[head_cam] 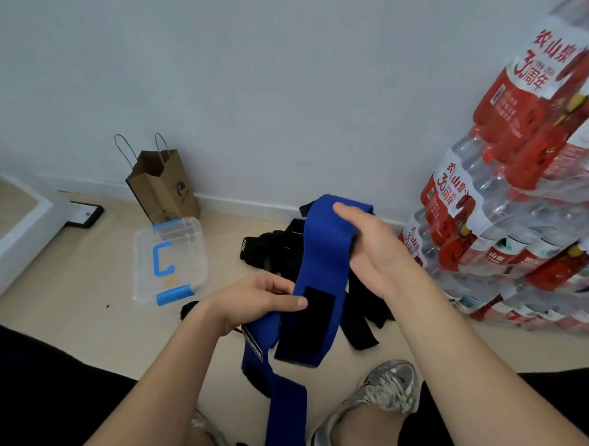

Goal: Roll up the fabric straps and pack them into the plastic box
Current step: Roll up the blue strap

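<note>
Blue strap (322,252): wide royal-blue fabric band, unrolled, with a black fastening patch near one end. It is held up to the right of the plastic box (169,260).
Left hand (266,299): pinches the strap beside the patch.
Right hand (369,246): grips the strap's upper fold.
Black straps (274,251): heaped on the floor, right of the box.
Plastic box: clear, with blue clips.

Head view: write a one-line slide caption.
Left hand and right hand grip a blue strap over black straps near the plastic box.

Storage-like room corner with stacked bottled-water packs (523,183) and paper bag (163,192).
</note>
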A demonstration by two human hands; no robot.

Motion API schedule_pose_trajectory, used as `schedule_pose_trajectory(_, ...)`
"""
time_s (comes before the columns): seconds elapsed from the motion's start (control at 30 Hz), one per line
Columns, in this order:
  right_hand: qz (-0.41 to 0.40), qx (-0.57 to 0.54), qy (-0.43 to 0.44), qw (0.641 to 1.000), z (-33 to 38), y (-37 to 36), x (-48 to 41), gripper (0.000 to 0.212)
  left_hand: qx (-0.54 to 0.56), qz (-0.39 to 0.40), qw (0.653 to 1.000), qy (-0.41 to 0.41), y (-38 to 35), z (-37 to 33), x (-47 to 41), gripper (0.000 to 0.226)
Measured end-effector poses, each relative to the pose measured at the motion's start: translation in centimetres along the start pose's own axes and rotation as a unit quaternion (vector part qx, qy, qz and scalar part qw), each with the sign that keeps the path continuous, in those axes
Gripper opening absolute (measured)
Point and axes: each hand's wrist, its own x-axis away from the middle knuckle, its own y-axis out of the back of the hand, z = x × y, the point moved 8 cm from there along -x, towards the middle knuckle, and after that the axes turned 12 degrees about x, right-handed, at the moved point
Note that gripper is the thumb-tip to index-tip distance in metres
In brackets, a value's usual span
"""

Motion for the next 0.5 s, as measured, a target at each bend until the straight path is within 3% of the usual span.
schedule_pose_trajectory(0.1, -0.002, 0.186, 0.047, 0.981, 0.4, -0.1, 0.2, 0.025, 0.018, 0.013, 1.0, -0.015, 0.1, -0.6, 0.2, 0.027)
schedule_pose_trajectory(0.17, -0.025, 0.235, 0.061, 0.97, 1.0, 0.2, 0.2, 0.025, -0.014, 0.011, 1.0, -0.018, 0.5, -1.2, 0.3, 0.03)
schedule_pose_trajectory(0.3, -0.041, 0.302, 0.04, 0.952, 1.6, 1.0, 0.4, 0.031, -0.122, -0.101, 0.987, 0.034, 3.8, -1.4, 0.8, 0.06)
schedule_pose_trajectory(0.5, 0.077, 0.444, -0.053, 0.891, -1.9, 0.0, 0.9, 0.008, -0.092, -0.161, 0.982, -0.031, 6.9, -3.2, 1.8, 0.044)
